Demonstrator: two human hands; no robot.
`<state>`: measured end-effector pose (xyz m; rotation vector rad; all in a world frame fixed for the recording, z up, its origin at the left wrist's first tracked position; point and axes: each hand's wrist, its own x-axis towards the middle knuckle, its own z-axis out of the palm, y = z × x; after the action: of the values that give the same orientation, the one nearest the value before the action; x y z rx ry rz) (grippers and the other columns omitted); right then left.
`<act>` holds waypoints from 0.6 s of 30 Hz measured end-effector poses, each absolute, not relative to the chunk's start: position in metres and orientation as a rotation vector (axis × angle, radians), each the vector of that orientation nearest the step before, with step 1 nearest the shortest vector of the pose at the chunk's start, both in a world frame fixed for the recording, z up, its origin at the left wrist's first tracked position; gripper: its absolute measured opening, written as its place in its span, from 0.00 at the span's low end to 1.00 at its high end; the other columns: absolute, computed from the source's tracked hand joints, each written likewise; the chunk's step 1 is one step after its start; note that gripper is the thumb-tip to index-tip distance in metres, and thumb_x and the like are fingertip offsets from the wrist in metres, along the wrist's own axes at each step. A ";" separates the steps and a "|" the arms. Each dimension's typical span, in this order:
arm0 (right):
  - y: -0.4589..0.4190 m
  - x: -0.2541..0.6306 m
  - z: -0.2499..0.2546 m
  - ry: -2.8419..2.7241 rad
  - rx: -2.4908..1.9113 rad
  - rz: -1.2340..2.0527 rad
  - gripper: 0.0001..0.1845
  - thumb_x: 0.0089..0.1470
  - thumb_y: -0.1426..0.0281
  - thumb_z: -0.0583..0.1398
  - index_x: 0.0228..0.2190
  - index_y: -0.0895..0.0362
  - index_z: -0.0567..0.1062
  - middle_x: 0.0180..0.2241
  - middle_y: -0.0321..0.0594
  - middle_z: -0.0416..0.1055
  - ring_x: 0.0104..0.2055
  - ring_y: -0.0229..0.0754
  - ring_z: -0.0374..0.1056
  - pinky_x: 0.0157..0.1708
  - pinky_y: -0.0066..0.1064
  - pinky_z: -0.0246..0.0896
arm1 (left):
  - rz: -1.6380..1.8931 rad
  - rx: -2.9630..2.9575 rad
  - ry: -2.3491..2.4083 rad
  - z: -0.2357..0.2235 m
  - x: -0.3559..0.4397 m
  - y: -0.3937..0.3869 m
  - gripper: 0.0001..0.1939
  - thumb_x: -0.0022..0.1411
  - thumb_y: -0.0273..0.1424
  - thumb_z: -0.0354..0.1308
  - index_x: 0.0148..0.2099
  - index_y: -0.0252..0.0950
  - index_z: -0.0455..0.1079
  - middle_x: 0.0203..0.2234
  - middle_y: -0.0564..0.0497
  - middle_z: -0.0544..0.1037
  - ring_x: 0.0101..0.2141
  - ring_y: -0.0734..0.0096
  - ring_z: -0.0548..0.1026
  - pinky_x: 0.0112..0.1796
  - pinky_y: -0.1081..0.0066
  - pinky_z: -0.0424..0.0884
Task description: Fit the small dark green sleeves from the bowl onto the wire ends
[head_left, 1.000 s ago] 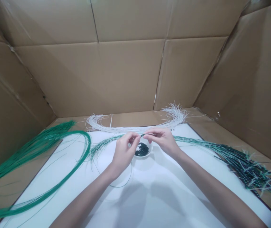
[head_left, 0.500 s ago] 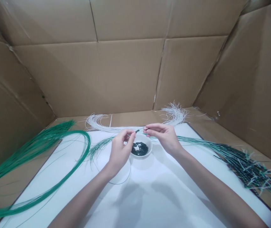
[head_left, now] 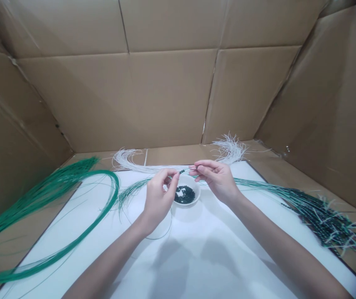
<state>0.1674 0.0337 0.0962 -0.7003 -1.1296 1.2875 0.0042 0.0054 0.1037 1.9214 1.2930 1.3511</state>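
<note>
The left hand point(head_left: 160, 197) pinches a green string point(head_left: 187, 169), dark beads point(head_left: 182, 171) showing at its fingertips. The right hand point(head_left: 220, 182) has thumb and forefinger closed on the string beyond them; whether another bead sits there is too small to tell. The string is above the bowl point(head_left: 197, 198), towards the tabletop's point(head_left: 218, 257) far edge. White strings point(head_left: 153, 169) lie along that edge; beaded strands point(head_left: 324, 220) cross the right one.

Brown cardboard panels form a back wall point(head_left: 165, 95), crossed by a long horizontal crease point(head_left: 171, 51), with a left wall point(head_left: 15, 145) and a right wall point(head_left: 330, 108) angling in beside it. Cardboard flooring point(head_left: 171, 156) borders a smooth white counter point(head_left: 243, 257), where cool, diffuse light leaves soft grey shadows point(head_left: 171, 265)
</note>
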 end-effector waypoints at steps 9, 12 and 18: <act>0.033 0.167 0.098 -1.106 -0.678 1.290 0.06 0.37 0.73 0.65 0.24 0.57 0.76 0.25 0.38 0.75 0.27 0.38 0.72 0.22 0.23 0.66 | 1.385 1.937 1.301 0.102 0.005 0.005 0.07 0.58 0.32 0.49 0.32 0.36 0.66 0.26 0.53 0.71 0.26 0.77 0.66 0.28 0.76 0.61; 0.034 0.167 0.097 -1.117 -0.667 1.271 0.06 0.37 0.74 0.65 0.24 0.56 0.76 0.25 0.38 0.75 0.28 0.38 0.72 0.23 0.24 0.66 | 1.402 1.944 1.295 0.102 0.005 0.004 0.06 0.58 0.31 0.49 0.33 0.36 0.66 0.27 0.53 0.71 0.26 0.77 0.66 0.29 0.76 0.62; 0.035 0.168 0.094 -1.172 -0.622 1.233 0.06 0.39 0.75 0.64 0.25 0.55 0.76 0.27 0.37 0.76 0.30 0.39 0.72 0.24 0.23 0.66 | 1.435 2.024 1.301 0.104 0.005 0.004 0.06 0.58 0.30 0.49 0.32 0.35 0.66 0.26 0.53 0.71 0.25 0.77 0.65 0.28 0.76 0.61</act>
<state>0.1680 0.0350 0.0939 -0.6215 -1.1721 1.2326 0.0046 0.0038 0.1038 2.0242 1.3005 1.4346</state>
